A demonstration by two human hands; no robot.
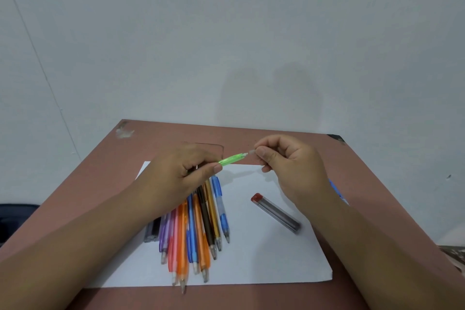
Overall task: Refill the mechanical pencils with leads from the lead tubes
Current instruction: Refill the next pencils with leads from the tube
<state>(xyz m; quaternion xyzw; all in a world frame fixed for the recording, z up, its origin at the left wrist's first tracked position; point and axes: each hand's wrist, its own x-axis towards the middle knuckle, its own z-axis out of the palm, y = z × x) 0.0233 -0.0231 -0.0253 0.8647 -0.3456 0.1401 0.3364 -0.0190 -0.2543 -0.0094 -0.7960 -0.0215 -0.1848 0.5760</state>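
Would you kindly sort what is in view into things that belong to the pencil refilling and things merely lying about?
Job: green translucent mechanical pencil held by left hand; small pale cap pinched by right hand; red-capped clear lead tube; row of coloured mechanical pencils.
Lying about: white paper sheet; brown table.

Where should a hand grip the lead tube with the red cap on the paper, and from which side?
Grip the lead tube across its clear mid-body, coming from above with fingers on the two long sides. It lies flat on the white paper, diagonal, red cap toward the far left, with bare paper on both flanks. Probably use the right hand, which is nearest, once it has let go of the small piece.
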